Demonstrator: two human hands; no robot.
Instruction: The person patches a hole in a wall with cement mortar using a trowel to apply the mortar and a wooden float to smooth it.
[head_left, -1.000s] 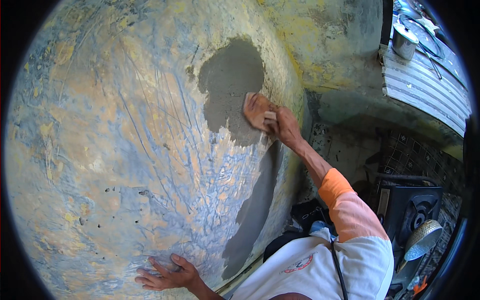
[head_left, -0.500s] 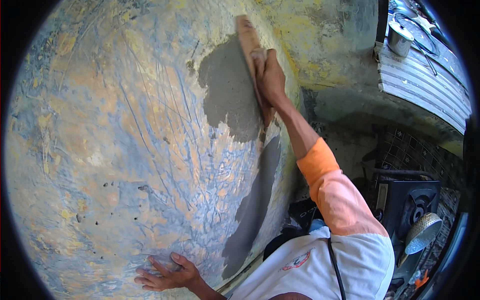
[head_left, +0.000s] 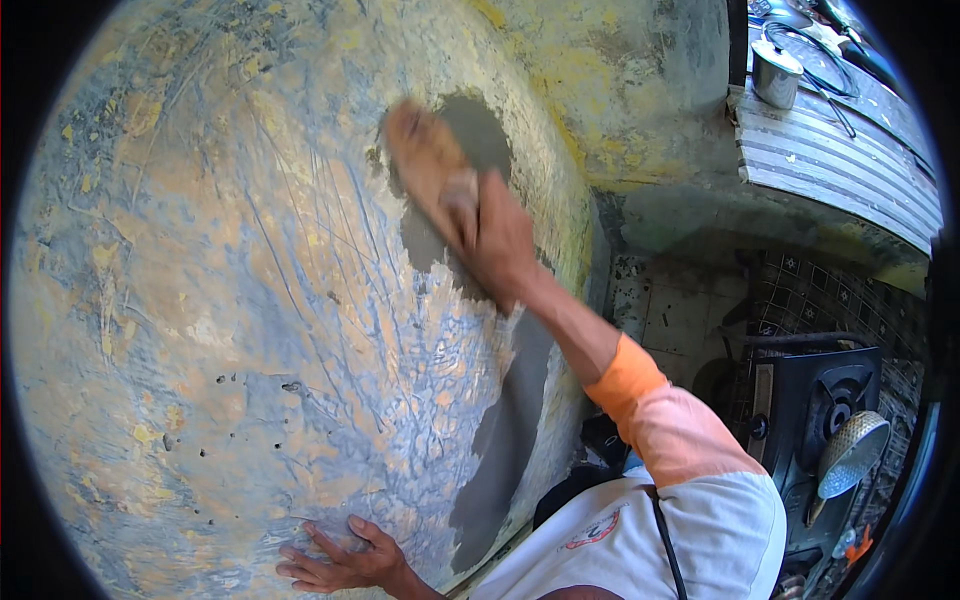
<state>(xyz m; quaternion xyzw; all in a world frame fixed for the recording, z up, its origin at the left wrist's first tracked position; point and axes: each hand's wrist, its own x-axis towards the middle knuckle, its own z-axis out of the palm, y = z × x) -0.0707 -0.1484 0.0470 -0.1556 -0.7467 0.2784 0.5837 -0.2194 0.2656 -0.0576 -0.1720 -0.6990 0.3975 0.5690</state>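
Note:
My right hand point(head_left: 500, 240) grips a wooden plastering float point(head_left: 425, 165) and presses it flat on a patch of wet grey plaster point(head_left: 480, 140) high on the scratched, yellow and blue stained wall point(head_left: 220, 300). The float is blurred with motion and covers the patch's left part. A second strip of grey plaster point(head_left: 505, 430) runs down the wall below my forearm. My left hand point(head_left: 335, 560) lies flat on the wall near the bottom, fingers spread, holding nothing.
A corrugated metal sheet point(head_left: 840, 170) with a steel pot point(head_left: 778, 72) and cables on it sits at the upper right. Below it stand a black stove point(head_left: 820, 400) and a metal strainer ladle point(head_left: 850, 455) over a tiled floor point(head_left: 680, 310).
My right hand has swept the float from the patch's lower right up along its right edge, then across to its left side. My left hand has stayed put.

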